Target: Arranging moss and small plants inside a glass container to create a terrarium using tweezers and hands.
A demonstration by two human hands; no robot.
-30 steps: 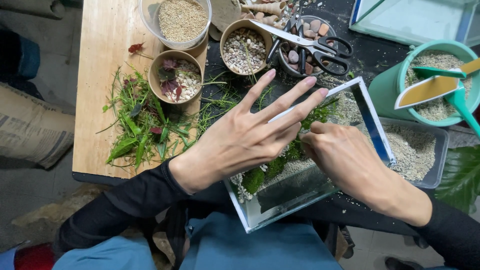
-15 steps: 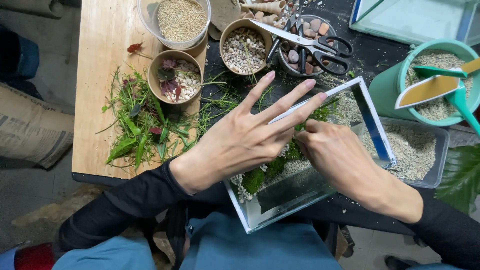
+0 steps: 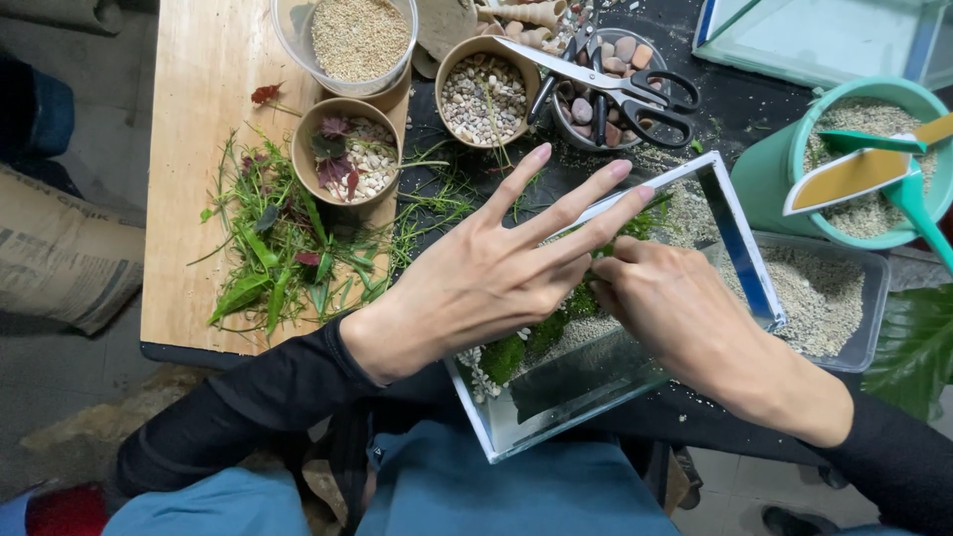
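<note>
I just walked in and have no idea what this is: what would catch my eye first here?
Two bare hands over a small glass tank in the middle: the left hand spread flat above it, the right hand reaching inside toward green moss. To the left, cut green plants lie on a wooden board. Above, black-handled scissors rest across bowls of pebbles.

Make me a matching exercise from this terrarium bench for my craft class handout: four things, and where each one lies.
Things:
1. scissors
2. moss
3. green cuttings
4. scoop

Places:
A. inside the glass tank
B. in the teal bucket
C. across the bowls of stones
D. on the wooden board

Pairs: 1-C, 2-A, 3-D, 4-B
</note>
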